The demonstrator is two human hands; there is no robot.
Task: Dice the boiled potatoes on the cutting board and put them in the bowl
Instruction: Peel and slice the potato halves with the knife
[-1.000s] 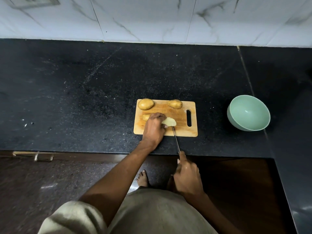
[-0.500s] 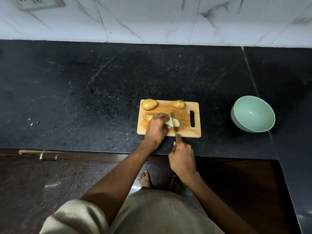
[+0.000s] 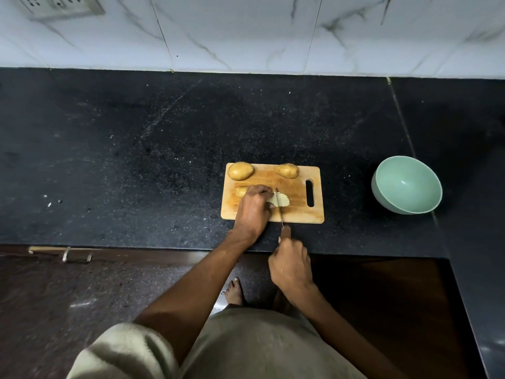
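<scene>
Head view: your hands point(image 3: 255, 207) are slicing a peeled potato half on the wooden cutting board point(image 3: 297, 209).

Your left hand covers most of the cut potato point(image 3: 282, 201), fingers curled over it; only its pale end shows just right of the knuckles. Your right hand point(image 3: 291, 265) is wrapped round the knife point(image 3: 279, 206) handle, hiding it, with the thin blade across the pale piece. Two whole, smooth-skinned potatoes point(image 3: 240, 170) lie along the board's far edge. The round mint-green bowl point(image 3: 407, 184) sits well apart to the right on the speckled black surface point(image 3: 136, 160).
</scene>
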